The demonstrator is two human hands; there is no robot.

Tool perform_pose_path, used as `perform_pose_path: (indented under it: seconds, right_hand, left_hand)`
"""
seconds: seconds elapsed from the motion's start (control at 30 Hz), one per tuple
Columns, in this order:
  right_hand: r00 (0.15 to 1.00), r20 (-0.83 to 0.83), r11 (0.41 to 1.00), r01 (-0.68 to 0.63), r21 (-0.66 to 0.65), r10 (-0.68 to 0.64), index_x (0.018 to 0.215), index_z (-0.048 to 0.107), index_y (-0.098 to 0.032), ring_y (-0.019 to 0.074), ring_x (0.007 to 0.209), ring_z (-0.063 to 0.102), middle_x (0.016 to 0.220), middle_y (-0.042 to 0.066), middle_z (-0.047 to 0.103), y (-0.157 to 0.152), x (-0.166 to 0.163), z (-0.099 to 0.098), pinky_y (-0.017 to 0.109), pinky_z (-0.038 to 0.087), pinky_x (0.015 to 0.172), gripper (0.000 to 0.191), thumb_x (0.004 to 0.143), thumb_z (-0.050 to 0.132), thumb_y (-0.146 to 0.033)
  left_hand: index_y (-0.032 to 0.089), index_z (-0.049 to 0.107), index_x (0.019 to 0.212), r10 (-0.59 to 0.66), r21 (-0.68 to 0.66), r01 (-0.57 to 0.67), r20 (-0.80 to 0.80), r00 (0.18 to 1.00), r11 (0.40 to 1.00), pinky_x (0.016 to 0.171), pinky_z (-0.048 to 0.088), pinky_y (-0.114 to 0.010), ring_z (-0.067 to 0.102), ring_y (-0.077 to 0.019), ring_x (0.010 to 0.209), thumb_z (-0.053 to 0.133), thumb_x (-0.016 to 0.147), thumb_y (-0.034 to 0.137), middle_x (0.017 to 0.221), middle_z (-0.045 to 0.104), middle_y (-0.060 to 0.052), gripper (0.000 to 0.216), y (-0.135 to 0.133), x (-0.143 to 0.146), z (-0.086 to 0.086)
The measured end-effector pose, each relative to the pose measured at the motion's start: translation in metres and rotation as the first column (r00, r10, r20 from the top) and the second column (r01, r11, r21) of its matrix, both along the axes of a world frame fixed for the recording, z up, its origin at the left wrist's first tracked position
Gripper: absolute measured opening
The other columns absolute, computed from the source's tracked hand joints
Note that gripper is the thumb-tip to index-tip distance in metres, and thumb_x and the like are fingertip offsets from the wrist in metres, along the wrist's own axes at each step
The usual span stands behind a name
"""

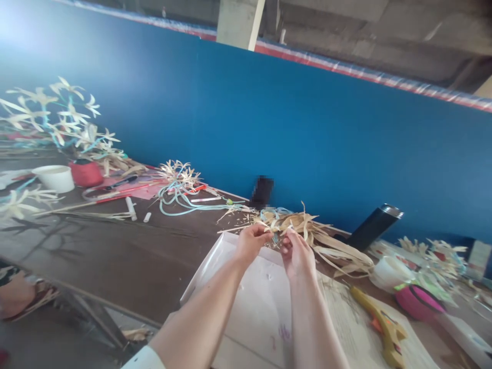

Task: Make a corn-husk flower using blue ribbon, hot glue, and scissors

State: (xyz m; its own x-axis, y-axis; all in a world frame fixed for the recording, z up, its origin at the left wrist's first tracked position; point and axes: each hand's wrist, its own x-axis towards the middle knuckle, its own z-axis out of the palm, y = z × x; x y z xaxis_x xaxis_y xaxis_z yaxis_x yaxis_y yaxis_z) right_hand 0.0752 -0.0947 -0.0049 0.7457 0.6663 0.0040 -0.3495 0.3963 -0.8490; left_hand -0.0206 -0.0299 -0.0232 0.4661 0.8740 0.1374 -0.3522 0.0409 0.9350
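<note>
Both arms reach forward over a shallow white box lid point(257, 287). The fingers of my left hand point(249, 242) are pinched at a small pale flower of dried husk strips point(272, 227). Just to its right, my right hand point(299, 256) is closed in a pinch, with a tiny whitish bit at its fingertips too small to name. Behind the hands lies a heap of dried corn husks point(338, 251), with scraps scattered left of it. A yellow glue gun point(378, 325) rests on paper right of my right forearm.
A black bottle point(372, 228) leans by the blue partition point(307, 128). White cups point(54, 178), a red pouch point(86, 173), a pink pouch point(418, 302), light-blue cord point(180, 210) and husk flowers point(65, 115) are on the brown table point(126, 256). Part of another person shows at lower left.
</note>
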Motion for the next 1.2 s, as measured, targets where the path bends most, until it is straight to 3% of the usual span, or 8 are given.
perform_pose_path:
  seconds: [0.23, 0.57, 0.8, 1.2]
  right_hand:
    - [0.997, -0.027, 0.995, -0.071, 0.075, 0.073, 0.071, 0.058, -0.017, 0.0054, 0.051, 0.047, 0.063, -0.005, 0.053, -0.009, 0.003, -0.005, 0.015, 0.031, 0.036, 0.022, 0.058, 0.075, -0.022]
    - [0.987, -0.052, 0.983, -0.143, 0.116, 0.15, 0.084, 0.065, -0.016, 0.0061, 0.051, 0.047, 0.059, -0.004, 0.055, -0.011, 0.003, -0.004, 0.016, 0.035, 0.039, 0.03, 0.057, 0.077, -0.021]
    - [0.981, -0.074, 0.976, -0.167, 0.143, 0.179, 0.082, 0.066, -0.017, 0.0059, 0.056, 0.051, 0.066, -0.003, 0.058, -0.013, 0.002, -0.004, 0.014, 0.039, 0.043, 0.029, 0.056, 0.077, -0.018]
    - [0.97, -0.15, 0.977, -0.177, 0.118, 0.193, 0.077, 0.061, -0.016, 0.0048, 0.049, 0.051, 0.066, -0.005, 0.059, -0.015, 0.002, 0.0, 0.013, 0.037, 0.034, 0.025, 0.057, 0.076, -0.017]
  left_hand:
    - [0.013, 0.062, 0.073, -0.075, -0.034, 0.074, -0.014, 0.997, 0.997, 0.048, 0.044, -0.02, 0.058, -0.0101, 0.055, 0.073, 0.059, 0.03, 0.062, 0.06, 0.0, 0.024, -0.009, -0.001, 0.006]
    - [0.013, 0.065, 0.074, -0.115, -0.076, 0.116, 0.012, 0.993, 0.99, 0.065, 0.053, -0.026, 0.065, -0.0142, 0.067, 0.076, 0.058, 0.032, 0.068, 0.066, -0.001, 0.027, -0.012, -0.001, 0.006]
    - [0.012, 0.067, 0.075, -0.102, 0.002, 0.102, -0.01, 0.995, 0.995, 0.064, 0.054, -0.026, 0.066, -0.0157, 0.069, 0.073, 0.062, 0.028, 0.068, 0.066, -0.002, 0.022, -0.012, 0.0, 0.002]
    - [0.013, 0.067, 0.071, -0.035, 0.165, 0.042, -0.047, 0.998, 0.985, 0.062, 0.051, -0.024, 0.06, -0.0126, 0.064, 0.07, 0.064, 0.03, 0.067, 0.064, -0.002, 0.019, -0.012, -0.002, 0.001]
